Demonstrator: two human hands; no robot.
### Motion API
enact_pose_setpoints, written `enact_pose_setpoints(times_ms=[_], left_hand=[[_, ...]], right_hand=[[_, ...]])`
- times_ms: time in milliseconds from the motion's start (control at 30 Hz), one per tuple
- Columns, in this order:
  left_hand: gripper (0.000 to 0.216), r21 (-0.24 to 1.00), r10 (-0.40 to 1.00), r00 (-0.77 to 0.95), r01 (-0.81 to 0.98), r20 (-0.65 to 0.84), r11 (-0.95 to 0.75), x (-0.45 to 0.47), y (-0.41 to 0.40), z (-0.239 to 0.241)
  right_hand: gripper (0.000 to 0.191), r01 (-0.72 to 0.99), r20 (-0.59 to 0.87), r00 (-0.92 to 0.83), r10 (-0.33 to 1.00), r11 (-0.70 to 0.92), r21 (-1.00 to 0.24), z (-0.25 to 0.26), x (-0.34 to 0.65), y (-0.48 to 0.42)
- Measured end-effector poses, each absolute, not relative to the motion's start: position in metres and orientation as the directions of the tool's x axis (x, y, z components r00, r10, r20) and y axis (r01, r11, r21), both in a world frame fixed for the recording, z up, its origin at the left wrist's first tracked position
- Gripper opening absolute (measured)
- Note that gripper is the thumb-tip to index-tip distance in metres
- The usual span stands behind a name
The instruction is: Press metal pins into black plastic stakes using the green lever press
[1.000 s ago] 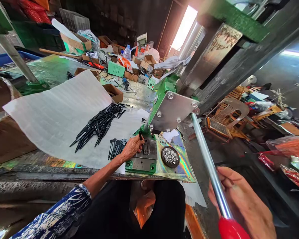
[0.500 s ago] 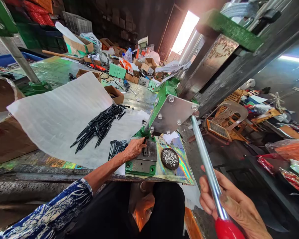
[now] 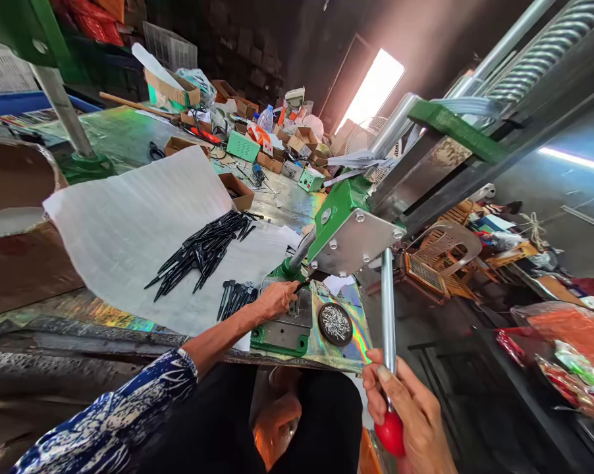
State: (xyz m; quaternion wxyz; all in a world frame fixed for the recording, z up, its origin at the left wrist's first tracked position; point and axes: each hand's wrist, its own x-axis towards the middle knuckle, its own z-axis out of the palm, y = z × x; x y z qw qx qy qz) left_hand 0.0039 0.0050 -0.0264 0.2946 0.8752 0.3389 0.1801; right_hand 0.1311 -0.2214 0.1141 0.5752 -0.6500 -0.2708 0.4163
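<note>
- My left hand (image 3: 277, 299) is curled over the steel die plate (image 3: 277, 336) of the green hand press (image 3: 336, 210), fingers almost closed. A thin dark piece sits at the fingertips (image 3: 290, 291), but I cannot tell whether it is pinched.
- My right hand (image 3: 405, 415) is wrapped firmly around the steel lever (image 3: 388, 309), just above its red knob (image 3: 389, 434).
- To the left of the press, black plastic pins (image 3: 203, 250) lie in a loose heap on a white foam sheet (image 3: 129, 210). A smaller bunch of black pins (image 3: 235, 299) lies near its edge, just left of my left hand.
- Right of the die, a round dark dish of tiny silver pins (image 3: 335, 324) rests on a holographic sheet (image 3: 359, 345).
- Far off, cardboard boxes (image 3: 272, 161) and a green crate (image 3: 242, 146) crowd the bench.
- On the right stands a plastic chair (image 3: 450, 240).
</note>
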Motion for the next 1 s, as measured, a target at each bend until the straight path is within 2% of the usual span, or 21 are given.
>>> enact_pose_setpoints(times_ms=[200,500,667,800,1000], left_hand=[[0.031,0.622,0.684,0.718,0.481,0.125,-0.618,0.003,0.003,-0.024],[0.029,0.629,0.691,0.709,0.475,0.141,-0.616,0.005,0.003,-0.031],[0.022,0.618,0.700,0.710,0.517,0.077,-0.592,0.008,-0.003,-0.020],[0.022,0.595,0.712,0.699,0.545,0.068,-0.592,0.010,-0.007,-0.011],[0.023,0.575,0.698,0.714,0.545,0.063,-0.610,0.003,-0.005,-0.023]], right_hand=[[0.034,-0.055,-0.181,0.518,0.836,-0.178,-0.982,0.086,0.130,-0.207],[0.039,0.116,-0.080,0.550,0.831,-0.171,-0.978,0.057,0.134,-0.191],[0.039,0.184,-0.043,0.634,0.772,-0.206,-0.961,0.058,0.132,-0.189],[0.040,0.234,0.062,0.709,0.703,-0.151,-0.960,0.049,0.131,-0.183],[0.038,0.200,0.046,0.625,0.779,-0.103,-0.974,0.034,0.131,-0.179]])
